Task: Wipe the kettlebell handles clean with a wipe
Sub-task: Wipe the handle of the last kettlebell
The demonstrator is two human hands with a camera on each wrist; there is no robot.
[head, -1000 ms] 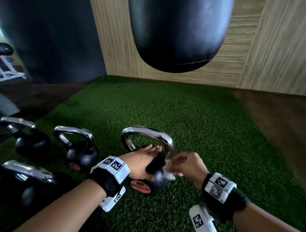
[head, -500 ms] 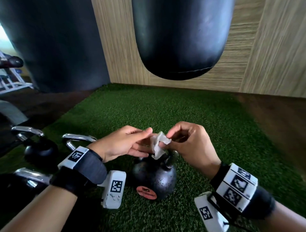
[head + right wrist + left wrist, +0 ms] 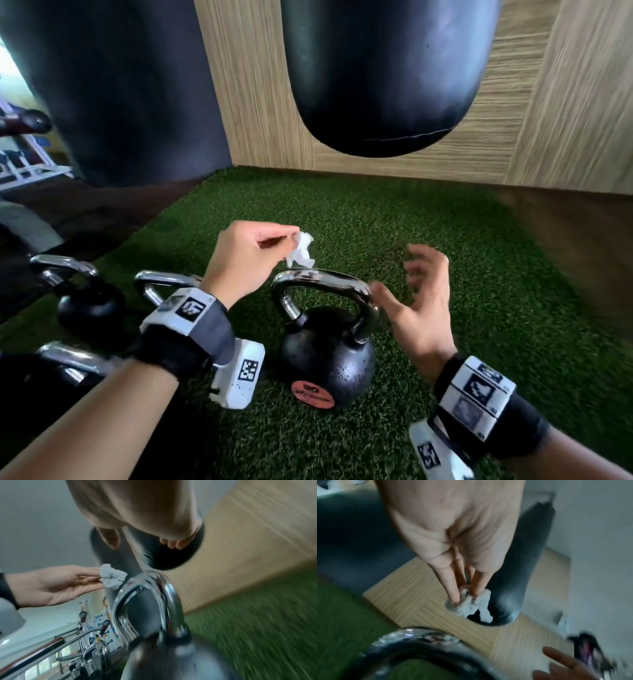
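A black kettlebell (image 3: 327, 363) with a chrome handle (image 3: 322, 278) stands on the green turf in front of me. My left hand (image 3: 250, 260) pinches a crumpled white wipe (image 3: 301, 253) at its fingertips, just above the left end of the handle; the wipe (image 3: 469, 606) shows bunched between the fingers. My right hand (image 3: 421, 301) hovers empty beside the right end of the handle, blurred, fingers loosely spread. In the right wrist view the chrome handle (image 3: 154, 588) arches close below, with the wipe (image 3: 111, 578) to its left.
Three more kettlebells stand at the left: one (image 3: 90, 305), another's handle (image 3: 161, 282) behind my left wrist, another (image 3: 68, 359) at the lower left. Two black punching bags (image 3: 383, 75) (image 3: 113, 85) hang ahead. A wooden wall (image 3: 260, 85) closes the back.
Both hands rose from the kettlebell and pinched the wipe together; now the right hand has let go and moved right, while the left hand alone holds the wipe above the handle.
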